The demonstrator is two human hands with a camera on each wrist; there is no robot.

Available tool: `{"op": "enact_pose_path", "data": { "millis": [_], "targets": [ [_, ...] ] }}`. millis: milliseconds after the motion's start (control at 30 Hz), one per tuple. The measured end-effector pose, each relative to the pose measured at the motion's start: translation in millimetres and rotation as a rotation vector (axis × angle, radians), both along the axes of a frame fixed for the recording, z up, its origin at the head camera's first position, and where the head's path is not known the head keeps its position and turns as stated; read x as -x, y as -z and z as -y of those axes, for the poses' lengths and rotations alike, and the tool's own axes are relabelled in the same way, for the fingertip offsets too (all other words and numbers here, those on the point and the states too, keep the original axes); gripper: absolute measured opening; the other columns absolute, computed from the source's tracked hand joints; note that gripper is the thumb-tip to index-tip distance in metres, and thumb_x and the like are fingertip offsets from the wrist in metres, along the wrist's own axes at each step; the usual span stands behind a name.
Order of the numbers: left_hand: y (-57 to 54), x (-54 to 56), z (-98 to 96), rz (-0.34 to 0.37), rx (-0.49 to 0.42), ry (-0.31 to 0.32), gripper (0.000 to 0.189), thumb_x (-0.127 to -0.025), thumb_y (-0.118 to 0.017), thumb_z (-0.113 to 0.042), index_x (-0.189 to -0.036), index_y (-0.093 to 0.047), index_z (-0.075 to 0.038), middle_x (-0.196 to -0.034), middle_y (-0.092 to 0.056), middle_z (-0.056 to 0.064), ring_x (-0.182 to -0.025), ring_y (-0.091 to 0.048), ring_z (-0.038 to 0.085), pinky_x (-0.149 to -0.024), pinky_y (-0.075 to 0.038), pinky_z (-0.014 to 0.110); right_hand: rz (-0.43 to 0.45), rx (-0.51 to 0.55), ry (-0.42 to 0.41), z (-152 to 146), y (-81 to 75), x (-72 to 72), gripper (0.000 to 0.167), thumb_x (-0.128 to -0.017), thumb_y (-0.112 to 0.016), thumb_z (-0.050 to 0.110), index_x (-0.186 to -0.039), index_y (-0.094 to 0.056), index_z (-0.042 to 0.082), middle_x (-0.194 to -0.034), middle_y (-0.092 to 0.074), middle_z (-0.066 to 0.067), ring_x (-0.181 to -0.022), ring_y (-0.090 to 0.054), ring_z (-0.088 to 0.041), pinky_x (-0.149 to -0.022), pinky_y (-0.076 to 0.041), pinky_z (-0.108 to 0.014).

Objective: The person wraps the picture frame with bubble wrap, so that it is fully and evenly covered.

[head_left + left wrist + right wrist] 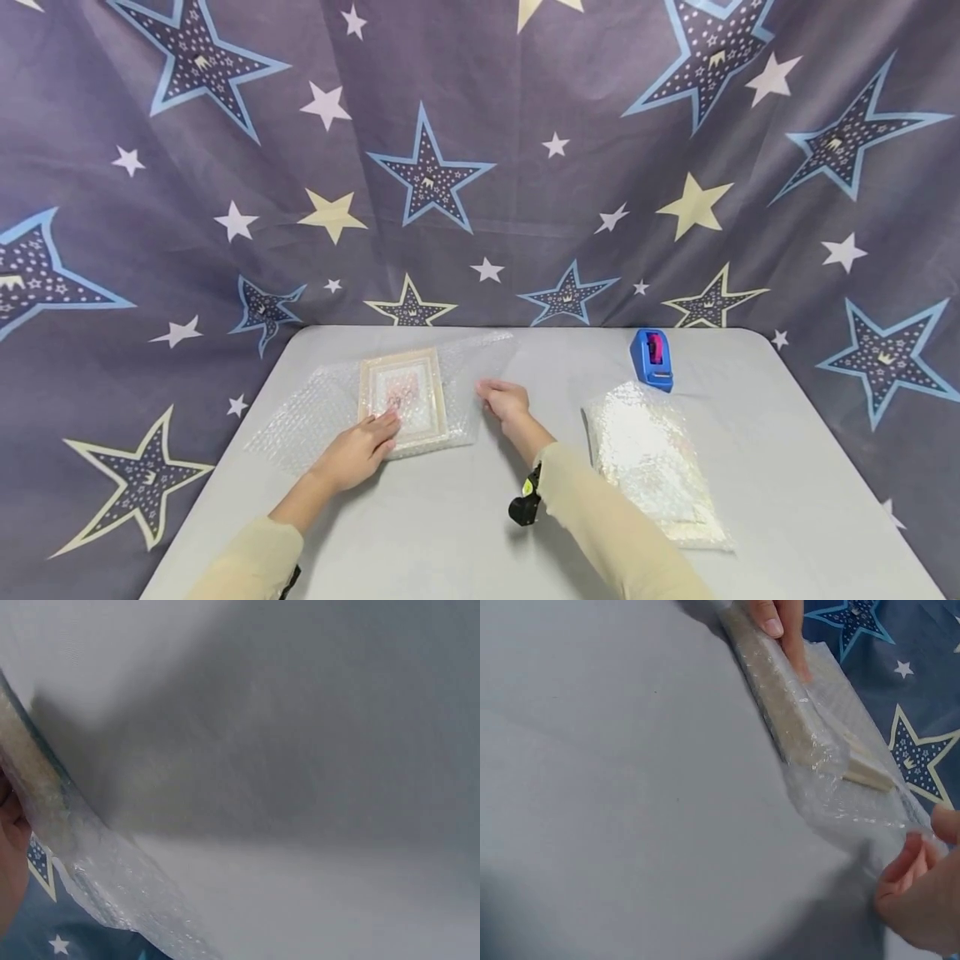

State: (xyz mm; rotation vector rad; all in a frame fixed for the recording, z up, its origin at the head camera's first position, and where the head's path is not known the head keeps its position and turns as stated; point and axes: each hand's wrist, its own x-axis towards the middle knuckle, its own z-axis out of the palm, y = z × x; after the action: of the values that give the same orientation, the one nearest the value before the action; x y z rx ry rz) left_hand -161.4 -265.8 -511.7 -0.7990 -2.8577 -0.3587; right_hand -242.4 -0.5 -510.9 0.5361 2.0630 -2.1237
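Picture frame (403, 390), pale with a pinkish picture in its middle, lies left of centre in the head view, on a grey-white table (435, 525). Clear bubble wrap (311, 412) spreads out from it on both sides, and in the right wrist view the wrap also covers the frame's near edge. The left hand (356, 454) rests on the lower part of the frame, its fingers extended and lying close together. The right hand (506, 402), just right of the frame, pinches the wrap's edge between thumb and fingertips, as the lower right of the right wrist view shows.

Toward the right of the head view lies a package (652, 467) in shiny bubble wrap, its contents too blurred by glare to tell. Just above it stands a blue tape dispenser (641, 358) with a pink roll (656, 348) in it. Both arms wear beige sleeves (618, 529), and a black strap-on device (525, 504) sits at the right wrist. Behind the table, a dark grey-purple curtain (517, 75) printed with blue, yellow and white stars fills the upper part of the frame.
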Motion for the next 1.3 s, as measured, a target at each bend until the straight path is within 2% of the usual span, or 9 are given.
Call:
{"op": "enact_pose_path", "data": {
  "millis": [67,167,400,567,733,900,1000,1133,1300],
  "targets": [
    [1.8,-1.8,1.6,0.001,-0.004,-0.001,0.038,-0.095,-0.056,-0.017,-0.128,-0.059,0.003,-0.135,-0.058,0.02,-0.127,-0.055,0.035,-0.111,-0.041,0.053,-0.082,-0.01,-0.012,1.0,9.3,4.0,0.025,-0.08,-0.076,0.013,-0.101,-0.074,0.001,-0.093,-0.076,-0.005,-0.066,-0.063,-0.003,-0.059,-0.054,-0.017],
    [3.8,-4.8,3.4,0.014,-0.006,-0.007,0.039,-0.096,-0.056,-0.018,-0.13,-0.058,0.001,-0.137,-0.057,0.018,-0.128,-0.054,0.034,-0.112,-0.04,0.052,-0.116,-0.003,0.0,2.9,9.0,4.1,0.022,-0.078,-0.079,0.013,-0.097,-0.076,0.004,-0.097,-0.077,-0.005,-0.074,-0.069,-0.007,-0.066,-0.059,-0.022],
    [-0.2,-5.2,-2.5,-0.006,-0.028,0.012,0.039,-0.095,-0.057,-0.018,-0.13,-0.059,-0.001,-0.137,-0.057,0.017,-0.128,-0.055,0.033,-0.112,-0.041,0.051,-0.087,-0.021,0.056,5.8,-18.4,-7.0,0.025,-0.08,-0.073,0.008,-0.103,-0.074,-0.001,-0.102,-0.075,-0.013,-0.063,-0.06,-0.003,-0.062,-0.056,-0.019],
    [-3.3,-9.1,-13.2,-0.006,-0.046,0.05,0.039,-0.095,-0.057,-0.018,-0.129,-0.059,0.001,-0.136,-0.057,0.018,-0.127,-0.056,0.032,-0.111,-0.041,0.052,-0.156,-0.038,0.044,1.0,-24.3,-15.3,0.016,-0.082,-0.072,0.013,-0.094,-0.077,0.005,-0.086,-0.074,-0.002,-0.063,-0.056,-0.002,-0.059,-0.049,-0.015],
    [0.2,-13.3,-23.0,-0.031,-0.042,0.064,0.038,-0.096,-0.057,-0.02,-0.129,-0.059,-0.001,-0.136,-0.058,0.017,-0.127,-0.057,0.031,-0.111,-0.042,0.049,-0.228,-0.057,-0.041,-4.8,-20.2,-18.0,0.019,-0.088,-0.064,0.011,-0.096,-0.069,-0.005,-0.096,-0.07,-0.012,-0.08,-0.058,-0.009,-0.069,-0.048,-0.015],
    [2.7,-14.7,-29.5,-0.001,-0.046,0.082,0.038,-0.097,-0.054,-0.02,-0.13,-0.058,-0.001,-0.137,-0.057,0.017,-0.128,-0.055,0.032,-0.111,-0.041,0.049,-0.369,-0.081,-0.212,-7.2,-15.0,-18.3,0.017,-0.091,-0.058,0.003,-0.096,-0.059,-0.013,-0.115,-0.062,-0.026,-0.106,-0.06,-0.027,-0.086,-0.051,-0.022],
    [3.1,-14.3,-33.5,0.028,-0.038,0.087,0.039,-0.098,-0.053,-0.02,-0.13,-0.058,0.0,-0.138,-0.056,0.017,-0.129,-0.054,0.033,-0.112,-0.04,0.05,-0.466,-0.172,-0.336,-4.3,-19.2,-20.4,0.012,-0.093,-0.056,0.001,-0.092,-0.056,-0.011,-0.128,-0.058,-0.028,-0.122,-0.056,-0.039,-0.104,-0.05,-0.038],
    [4.4,-12.7,-38.3,0.046,-0.033,0.085,0.039,-0.098,-0.052,-0.022,-0.13,-0.058,-0.001,-0.138,-0.057,0.015,-0.129,-0.054,0.031,-0.113,-0.04,0.049,-0.591,-0.401,-0.502,2.1,-22.7,-21.2,0.007,-0.093,-0.052,0.001,-0.088,-0.053,-0.003,-0.141,-0.049,-0.027,-0.132,-0.048,-0.043,-0.111,-0.043,-0.048],
    [6.4,-12.0,-37.3,0.022,-0.024,0.091,0.038,-0.098,-0.052,-0.022,-0.129,-0.059,-0.001,-0.137,-0.058,0.015,-0.128,-0.055,0.031,-0.112,-0.041,0.048,-0.717,-0.856,-0.683,23.6,-23.6,-21.0,0.004,-0.092,-0.052,0.003,-0.088,-0.051,0.004,-0.11,-0.067,-0.02,-0.115,-0.062,-0.035,-0.096,-0.055,-0.041]
  ]
}}
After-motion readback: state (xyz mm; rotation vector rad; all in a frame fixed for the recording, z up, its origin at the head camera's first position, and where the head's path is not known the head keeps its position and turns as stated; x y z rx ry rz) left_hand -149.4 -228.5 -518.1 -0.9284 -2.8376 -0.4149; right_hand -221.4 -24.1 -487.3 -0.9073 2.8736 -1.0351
